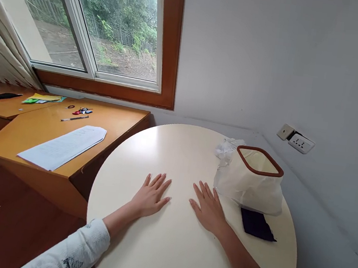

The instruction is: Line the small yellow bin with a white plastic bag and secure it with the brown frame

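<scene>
My left hand (151, 196) lies flat on the round cream table (163, 250), its fingers spread and nothing under them that I can see. Palm down on the same tabletop, my right hand (208, 206) also has its fingers apart and holds nothing. Just beyond and to the right of it stands a bin (248, 182) with a brown rim, covered by a whitish plastic liner. A folded dark purple cloth (256, 224) lies in front of the bin, to the right of my right hand. Crumpled clear plastic (228, 147) sits behind the bin's left side.
Left of the table is a wooden desk (115, 119) with a stack of papers (65, 145), a pen (74, 118), keys (83, 111) and coloured papers (43, 98). A wall with a power socket (301, 142) borders the right side. A window (123, 25) is ahead.
</scene>
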Tool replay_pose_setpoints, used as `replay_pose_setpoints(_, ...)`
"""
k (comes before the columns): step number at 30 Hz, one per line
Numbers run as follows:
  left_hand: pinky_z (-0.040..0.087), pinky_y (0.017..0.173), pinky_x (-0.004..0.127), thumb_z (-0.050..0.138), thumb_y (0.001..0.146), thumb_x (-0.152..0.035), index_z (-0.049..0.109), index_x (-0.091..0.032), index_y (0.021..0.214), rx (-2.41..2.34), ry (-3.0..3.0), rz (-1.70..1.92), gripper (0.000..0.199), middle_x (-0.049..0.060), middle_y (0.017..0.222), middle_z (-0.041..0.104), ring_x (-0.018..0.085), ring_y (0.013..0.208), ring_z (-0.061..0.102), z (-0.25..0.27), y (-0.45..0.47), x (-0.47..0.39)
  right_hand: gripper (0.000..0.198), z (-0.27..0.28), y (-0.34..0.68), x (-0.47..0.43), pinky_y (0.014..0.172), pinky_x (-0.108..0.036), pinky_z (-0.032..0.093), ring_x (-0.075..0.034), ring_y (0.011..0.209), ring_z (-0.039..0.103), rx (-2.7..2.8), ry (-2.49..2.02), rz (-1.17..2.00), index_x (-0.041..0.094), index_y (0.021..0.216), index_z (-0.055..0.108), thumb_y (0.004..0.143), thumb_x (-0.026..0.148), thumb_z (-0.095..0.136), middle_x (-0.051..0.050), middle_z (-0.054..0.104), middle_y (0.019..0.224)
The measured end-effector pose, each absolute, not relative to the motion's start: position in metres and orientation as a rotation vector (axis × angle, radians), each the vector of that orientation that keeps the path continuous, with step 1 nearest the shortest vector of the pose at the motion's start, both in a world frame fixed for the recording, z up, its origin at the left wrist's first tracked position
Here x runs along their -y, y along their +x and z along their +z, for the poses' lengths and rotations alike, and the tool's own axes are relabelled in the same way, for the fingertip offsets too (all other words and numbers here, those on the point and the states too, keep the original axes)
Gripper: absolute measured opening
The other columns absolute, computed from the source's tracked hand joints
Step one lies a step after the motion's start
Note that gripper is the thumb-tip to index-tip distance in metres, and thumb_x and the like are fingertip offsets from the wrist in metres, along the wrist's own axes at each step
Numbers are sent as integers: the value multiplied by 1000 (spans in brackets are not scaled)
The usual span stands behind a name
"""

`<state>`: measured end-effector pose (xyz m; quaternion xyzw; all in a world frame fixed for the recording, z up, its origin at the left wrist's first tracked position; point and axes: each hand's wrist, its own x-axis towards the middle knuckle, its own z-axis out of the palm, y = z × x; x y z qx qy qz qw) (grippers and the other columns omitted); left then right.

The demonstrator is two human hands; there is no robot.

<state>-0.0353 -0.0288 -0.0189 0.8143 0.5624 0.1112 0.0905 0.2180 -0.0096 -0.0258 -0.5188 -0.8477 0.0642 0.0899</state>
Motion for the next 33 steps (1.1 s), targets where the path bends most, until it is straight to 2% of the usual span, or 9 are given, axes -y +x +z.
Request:
replay_pose_setpoints(14,3,108,53,20,87,-58,14,-29,141,-1746,2494,174,62,6,149,12,28,136,12,-16,-33,30,58,-23,216,9,110,-44,6,-19,136,10,2549,-1612,227,27,141,17,90,54,13,-2,16,148)
replay_pose_setpoints(33,6,109,51,21,88,-56,11,-29,142,-1751,2525,183,61,4,149,13,27,136,12,-12,-36,32,56,-30,216,5,110,-47,11,-20,136,12,2555,-1570,204,28,141,17,90,52,17,-2,17,148)
